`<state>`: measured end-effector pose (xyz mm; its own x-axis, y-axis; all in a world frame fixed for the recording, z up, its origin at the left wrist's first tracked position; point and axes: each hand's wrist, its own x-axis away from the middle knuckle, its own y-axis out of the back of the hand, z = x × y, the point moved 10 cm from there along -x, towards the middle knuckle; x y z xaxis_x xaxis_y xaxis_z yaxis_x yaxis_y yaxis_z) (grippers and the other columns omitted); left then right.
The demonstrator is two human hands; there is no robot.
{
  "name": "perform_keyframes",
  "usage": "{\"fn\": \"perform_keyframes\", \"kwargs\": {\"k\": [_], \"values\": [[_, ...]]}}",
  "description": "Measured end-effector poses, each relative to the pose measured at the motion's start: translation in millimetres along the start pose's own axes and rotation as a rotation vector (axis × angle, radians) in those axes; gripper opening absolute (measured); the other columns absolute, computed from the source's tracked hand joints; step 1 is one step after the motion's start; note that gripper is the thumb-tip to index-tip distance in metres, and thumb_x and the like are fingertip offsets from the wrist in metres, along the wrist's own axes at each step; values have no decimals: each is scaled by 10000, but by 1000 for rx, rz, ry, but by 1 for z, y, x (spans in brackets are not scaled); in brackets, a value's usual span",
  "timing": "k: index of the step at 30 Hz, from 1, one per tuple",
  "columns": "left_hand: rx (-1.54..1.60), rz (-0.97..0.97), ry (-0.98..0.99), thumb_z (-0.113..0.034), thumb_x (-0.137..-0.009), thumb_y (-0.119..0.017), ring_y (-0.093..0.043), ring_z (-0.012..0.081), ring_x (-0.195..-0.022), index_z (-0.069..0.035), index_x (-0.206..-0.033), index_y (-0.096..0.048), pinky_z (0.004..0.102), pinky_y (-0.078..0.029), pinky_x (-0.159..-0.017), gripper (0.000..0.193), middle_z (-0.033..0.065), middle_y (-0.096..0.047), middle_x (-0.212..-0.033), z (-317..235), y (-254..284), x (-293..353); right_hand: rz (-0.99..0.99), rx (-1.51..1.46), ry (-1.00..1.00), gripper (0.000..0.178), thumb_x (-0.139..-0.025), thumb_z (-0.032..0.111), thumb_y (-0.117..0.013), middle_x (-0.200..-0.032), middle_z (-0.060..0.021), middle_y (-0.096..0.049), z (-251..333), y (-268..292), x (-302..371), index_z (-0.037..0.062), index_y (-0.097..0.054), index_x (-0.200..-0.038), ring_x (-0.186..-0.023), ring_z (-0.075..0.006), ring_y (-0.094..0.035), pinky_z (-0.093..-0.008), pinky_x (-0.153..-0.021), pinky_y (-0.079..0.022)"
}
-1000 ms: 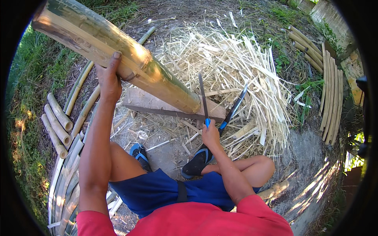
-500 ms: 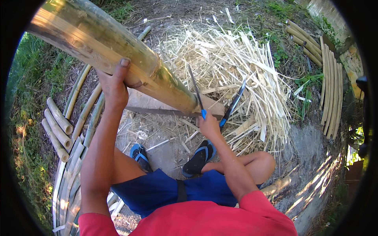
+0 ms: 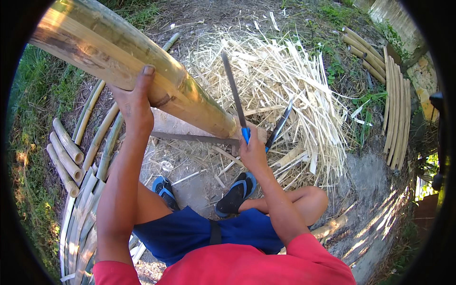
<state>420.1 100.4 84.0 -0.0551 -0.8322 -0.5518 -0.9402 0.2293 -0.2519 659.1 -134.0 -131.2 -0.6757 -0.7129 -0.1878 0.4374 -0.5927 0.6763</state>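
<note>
A thick bamboo pole (image 3: 111,52) slants down from the upper left, with pale shaved strips along its side. My left hand (image 3: 135,99) is closed around its near side, thumb on top and the other fingers hidden beneath. The pole's lower end rests on a wooden block (image 3: 190,135). Beside that end my right hand (image 3: 253,151) is closed on the blue handle of a long, narrow-bladed knife (image 3: 233,92). The blade points up and away, apart from the pole. A second long blade (image 3: 281,123) lies just right of my right hand, on the shavings.
A heap of pale bamboo shavings (image 3: 304,104) spreads beyond the block. Short bamboo tubes (image 3: 64,154) and split lengths (image 3: 78,223) lie at left. More bamboo pieces (image 3: 395,109) are lined up at right. My sandalled feet (image 3: 235,194) flank the ground before the block.
The knife in my right hand has swung up and left, its blade lifting clear of the pole's end. My left hand keeps its hold, and the pole has barely shifted.
</note>
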Motion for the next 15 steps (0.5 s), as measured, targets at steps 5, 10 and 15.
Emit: {"fn": "perform_keyframes", "kwargs": {"k": [5,10,15], "values": [[27,-12,-34,-215,-790,-823,-506,238,-1190,16,-1410,-306,374,-401,-1055,840,167,-492,-1286,-6,-7,1,-201,-157,93,298,-952,166,-600,-829,-275,-660,26,16,3,39,-461,-1183,-808,-499,-650,-576,-670,-495],[-33,-9,-41,-265,-813,-786,-496,249,-1230,22,-1449,-323,388,-349,-1100,837,161,-506,-1332,-4,-4,1,197,270,-385,306,-961,212,-583,-868,-305,-671,-75,-62,-1,13,-458,-1157,-830,-522,-648,-601,-723,-499],[83,168,91,-336,-827,-744,-493,247,-1238,14,-1434,-351,394,-357,-1099,804,157,-493,-1341,17,-4,-5,70,52,-99,327,-962,216,-580,-861,-299,-670,-13,-30,-12,-8,-454,-1163,-782,-516,-650,-587,-706,-506]]}}
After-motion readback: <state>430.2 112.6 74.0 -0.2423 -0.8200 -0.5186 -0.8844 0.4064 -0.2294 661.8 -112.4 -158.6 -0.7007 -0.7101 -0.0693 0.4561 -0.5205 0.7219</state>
